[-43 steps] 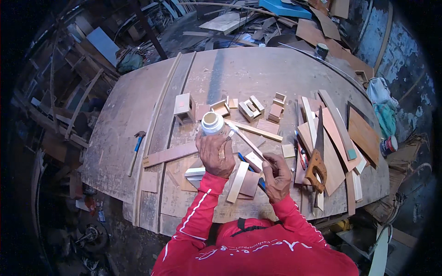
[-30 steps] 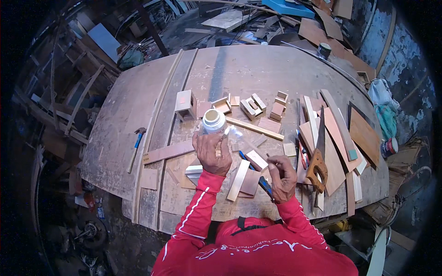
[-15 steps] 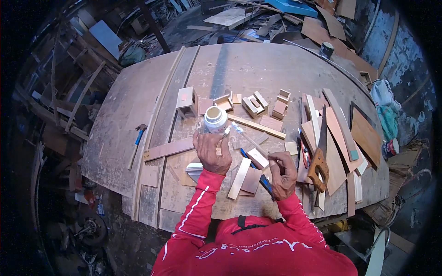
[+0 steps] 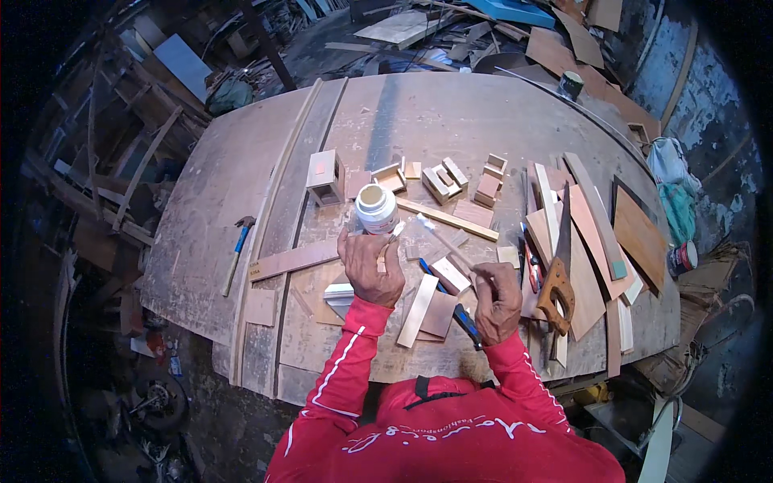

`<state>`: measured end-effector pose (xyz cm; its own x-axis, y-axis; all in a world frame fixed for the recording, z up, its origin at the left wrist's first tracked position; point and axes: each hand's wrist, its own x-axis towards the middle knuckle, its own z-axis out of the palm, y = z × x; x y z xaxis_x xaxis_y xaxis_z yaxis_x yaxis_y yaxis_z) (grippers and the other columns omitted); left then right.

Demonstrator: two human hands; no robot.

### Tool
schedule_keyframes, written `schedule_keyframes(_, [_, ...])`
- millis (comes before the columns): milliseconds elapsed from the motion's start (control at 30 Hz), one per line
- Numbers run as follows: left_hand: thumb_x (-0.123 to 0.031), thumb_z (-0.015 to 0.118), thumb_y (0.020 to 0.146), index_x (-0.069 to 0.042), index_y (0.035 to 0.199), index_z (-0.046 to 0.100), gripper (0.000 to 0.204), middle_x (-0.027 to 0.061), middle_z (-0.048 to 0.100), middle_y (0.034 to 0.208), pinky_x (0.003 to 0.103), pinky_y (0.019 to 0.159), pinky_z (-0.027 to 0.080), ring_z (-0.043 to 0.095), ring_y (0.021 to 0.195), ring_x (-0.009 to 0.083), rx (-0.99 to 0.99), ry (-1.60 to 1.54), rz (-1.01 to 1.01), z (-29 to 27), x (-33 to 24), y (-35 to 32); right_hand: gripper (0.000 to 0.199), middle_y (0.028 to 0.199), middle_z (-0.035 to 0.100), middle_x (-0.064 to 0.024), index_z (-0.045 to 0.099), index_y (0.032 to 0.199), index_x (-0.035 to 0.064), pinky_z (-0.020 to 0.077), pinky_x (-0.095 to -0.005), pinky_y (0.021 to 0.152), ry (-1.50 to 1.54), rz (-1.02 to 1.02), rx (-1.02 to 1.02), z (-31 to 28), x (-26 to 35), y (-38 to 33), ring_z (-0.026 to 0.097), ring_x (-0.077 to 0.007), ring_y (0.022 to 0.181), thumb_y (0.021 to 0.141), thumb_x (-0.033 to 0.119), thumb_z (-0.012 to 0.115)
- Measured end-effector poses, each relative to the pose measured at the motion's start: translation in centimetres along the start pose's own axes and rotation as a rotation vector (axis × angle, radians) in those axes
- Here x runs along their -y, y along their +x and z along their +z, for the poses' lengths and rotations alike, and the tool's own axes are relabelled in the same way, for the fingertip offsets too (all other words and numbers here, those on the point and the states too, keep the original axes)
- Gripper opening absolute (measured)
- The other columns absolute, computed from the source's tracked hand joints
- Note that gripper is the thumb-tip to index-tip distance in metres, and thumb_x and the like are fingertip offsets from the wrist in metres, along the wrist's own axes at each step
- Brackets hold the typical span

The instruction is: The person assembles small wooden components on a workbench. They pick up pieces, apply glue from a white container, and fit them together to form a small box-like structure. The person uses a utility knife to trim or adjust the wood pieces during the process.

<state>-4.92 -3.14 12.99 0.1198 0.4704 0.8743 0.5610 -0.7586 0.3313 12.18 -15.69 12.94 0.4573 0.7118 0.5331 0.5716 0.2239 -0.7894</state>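
Up close, the person's left hand (image 4: 369, 266) is wrapped around a white glue jar (image 4: 376, 208), lid off. Beside it, the right hand (image 4: 497, 296) pinches a thin stick (image 4: 445, 244), tip near the jar's mouth. Glue-loading seems underway; dipping needs a steady aim.

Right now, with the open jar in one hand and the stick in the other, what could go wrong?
1. The left hand holds the open white jar up off the table; if it tilts, the contents could spill onto the small wooden pieces below.
2. The thin stick in the right hand could drip on the way.
3. The handsaw lies close beside the right hand.
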Motion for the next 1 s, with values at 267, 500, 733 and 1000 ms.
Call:
schedule_keyframes(267, [0.002,0.066,0.071,-0.005,0.086,0.058,0.019,0.0087,0.058,0.079,0.052,0.094,0.038,0.058,0.078,0.0289,0.010,0.022,0.019,-0.1,0.3,-0.2,0.014,0.083,0.057,-0.0119,0.061,0.092,-0.0006,0.0458,-0.0293,0.064,0.175,0.028,0.122,0.1,1.5,0.3,0.057,-0.0217,0.072,0.081,-0.005,0.053])
schedule_keyframes(500, [0.003,0.065,0.071,-0.005,0.088,0.058,0.020,0.0090,0.057,0.079,0.052,0.094,0.038,0.057,0.077,0.0295,0.009,-0.009,-0.008,-0.1,0.5,-0.5,0.013,0.087,0.056,-0.0079,0.060,0.093,0.0003,0.0449,-0.0250,0.071,0.212,0.108,0.126,-0.1,0.6,-0.1,0.056,-0.0150,0.080,0.082,-0.005,0.053])
schedule_keyframes(733, [0.003,0.065,0.072,-0.005,0.088,0.057,0.019,0.0089,0.057,0.079,0.052,0.097,0.037,0.057,0.076,0.0285,0.021,-0.008,-0.002,-0.2,0.5,-0.6,0.014,0.084,0.056,-0.0102,0.060,0.094,-0.0001,0.0464,-0.0275,0.069,0.122,-0.008,0.067,0.0,0.0,0.2,0.057,-0.0185,0.080,0.083,-0.005,0.053])
schedule_keyframes(1000, [0.002,0.066,0.071,-0.006,0.092,0.063,0.022,0.0071,0.061,0.089,0.050,0.095,0.040,0.059,0.086,0.0260,0.143,-0.002,0.175,-1.8,1.2,0.2,0.018,0.084,0.057,-0.0121,0.062,0.094,-0.0002,0.0461,-0.0284,0.068,0.191,0.215,0.109,-2.1,0.0,1.6,0.058,-0.0217,0.077,0.080,-0.005,0.053])
